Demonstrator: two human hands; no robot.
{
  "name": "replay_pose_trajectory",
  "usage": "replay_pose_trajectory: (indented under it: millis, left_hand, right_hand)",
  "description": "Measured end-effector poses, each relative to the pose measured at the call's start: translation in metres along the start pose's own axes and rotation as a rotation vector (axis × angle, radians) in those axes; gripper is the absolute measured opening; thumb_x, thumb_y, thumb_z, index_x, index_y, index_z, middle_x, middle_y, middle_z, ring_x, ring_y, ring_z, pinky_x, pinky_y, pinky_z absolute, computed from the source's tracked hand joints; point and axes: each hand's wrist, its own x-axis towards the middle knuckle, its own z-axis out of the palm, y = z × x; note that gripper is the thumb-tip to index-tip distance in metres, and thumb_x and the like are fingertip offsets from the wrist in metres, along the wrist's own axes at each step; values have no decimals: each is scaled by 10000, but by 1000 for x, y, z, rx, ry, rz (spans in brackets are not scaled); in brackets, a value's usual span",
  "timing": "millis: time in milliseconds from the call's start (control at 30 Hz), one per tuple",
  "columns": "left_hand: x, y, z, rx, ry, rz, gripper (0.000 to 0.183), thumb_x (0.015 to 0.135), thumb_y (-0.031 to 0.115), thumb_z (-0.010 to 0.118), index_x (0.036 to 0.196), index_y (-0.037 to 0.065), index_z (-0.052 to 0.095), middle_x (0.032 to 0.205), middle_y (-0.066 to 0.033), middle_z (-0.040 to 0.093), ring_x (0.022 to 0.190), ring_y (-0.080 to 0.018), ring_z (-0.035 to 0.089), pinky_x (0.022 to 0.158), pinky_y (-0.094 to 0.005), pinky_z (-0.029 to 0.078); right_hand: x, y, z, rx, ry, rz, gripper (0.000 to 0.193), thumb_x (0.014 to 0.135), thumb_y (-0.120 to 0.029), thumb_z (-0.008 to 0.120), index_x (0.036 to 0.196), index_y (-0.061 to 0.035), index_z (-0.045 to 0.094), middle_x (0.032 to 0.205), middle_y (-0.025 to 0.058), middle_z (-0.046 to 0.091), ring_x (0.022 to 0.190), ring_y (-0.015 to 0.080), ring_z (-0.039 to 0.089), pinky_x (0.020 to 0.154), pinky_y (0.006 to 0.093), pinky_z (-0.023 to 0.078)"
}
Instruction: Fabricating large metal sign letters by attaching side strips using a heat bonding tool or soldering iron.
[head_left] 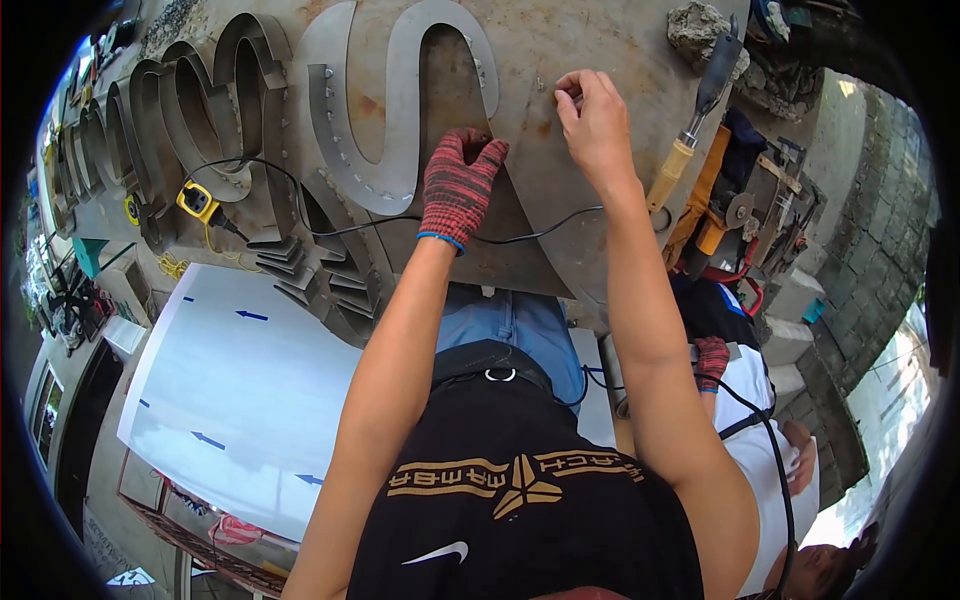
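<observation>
Over the metal-topped table (640,60), my left hand (462,185) wears a red and black knit glove. Its fingers are curled together beside a flat grey S-shaped metal piece (403,110); whether they grip anything is hidden. My bare right hand (594,125) is farther right, thumb and fingertips drawn into a pinch above the tabletop. What the pinch holds, if anything, is too small to make out. A thin metal strip (325,125) stands along the S piece's left edge, with small tack marks. A black cable (375,226) runs beneath my left wrist.
Several bent-metal letter shapes (185,120) stand at left, near a yellow power socket (200,203). At right lie a wooden-handled tool (672,172), a stone lump (700,38) and an angle grinder (715,232). A white sheet (250,390) lies below left. Another person's gloved hand (712,362) is close to my right arm.
</observation>
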Motion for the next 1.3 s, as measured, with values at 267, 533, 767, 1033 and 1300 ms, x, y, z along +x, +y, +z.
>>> replay_pose_trajectory:
  millis: [267,533,767,1033,1300]
  left_hand:
    - [-1,1,1,3,11,43,290,933,205,787,1108,7,668,956,-53,722,854,-117,654,821,-293,539]
    - [-4,9,-1,-3,-6,30,285,942,199,778,1116,2,669,975,-57,726,857,-117,653,814,-283,538]
    - [-2,6,-2,15,-2,33,278,948,193,769,1118,-3,668,984,-60,724,870,-117,652,823,-282,536]
    - [-2,6,-1,16,-10,48,265,956,186,759,1119,-2,668,984,-64,718,878,-128,656,845,-291,539]
    - [-2,7,-2,34,16,25,337,893,234,821,1094,-1,688,978,-100,744,888,-160,676,850,-319,541]
  right_hand:
    - [7,-7,11,-49,-49,-50,144,893,-100,723,1027,-60,687,1000,132,642,996,341,631,878,444,519]
    - [6,-3,12,-17,-67,-78,152,891,-104,722,1036,-73,693,1024,123,633,1025,332,618,903,447,518]
    - [6,-2,3,-112,-150,-62,158,898,-99,711,1053,-73,691,1061,126,625,1052,328,610,919,440,518]
    - [15,-11,4,-148,-154,-42,176,889,-167,759,1011,-61,691,1063,133,629,1074,336,607,932,453,515]
    - [13,-5,2,-196,-129,-39,177,890,-187,763,986,-51,704,1063,138,649,1063,342,614,935,449,513]
